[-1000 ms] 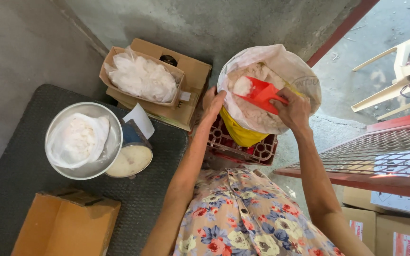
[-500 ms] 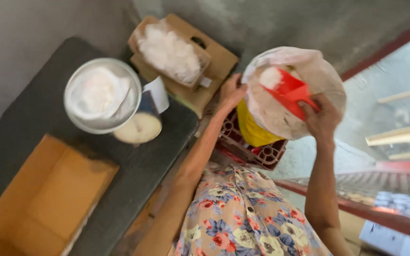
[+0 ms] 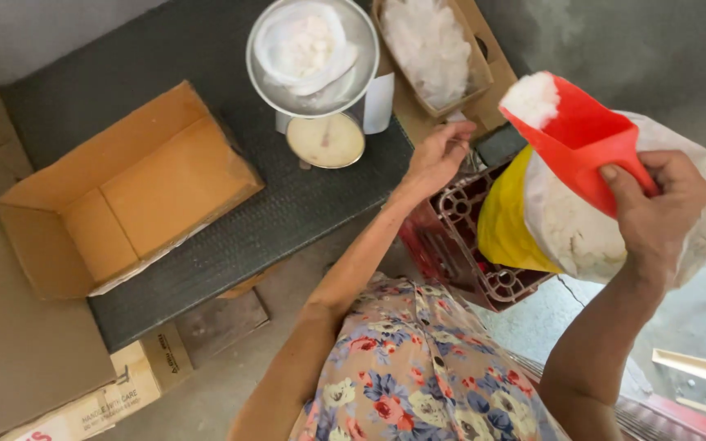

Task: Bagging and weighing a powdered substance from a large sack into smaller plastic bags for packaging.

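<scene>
— Where are the hands?
— The right hand grips a red scoop heaped with white powder, raised over the open sack. The left hand, fingers curled, rests at the sack's edge; whether it grips anything I cannot tell.
— And the worktop?
— A scale pan holds a bag of powder, beside an empty brown carton

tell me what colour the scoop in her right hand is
Red scoop, heaped with white powder; head view.

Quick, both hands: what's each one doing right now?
Left hand: fingers curled at the sack's edge; grip cannot be told.
Right hand: closed on the red scoop of white powder.
</scene>
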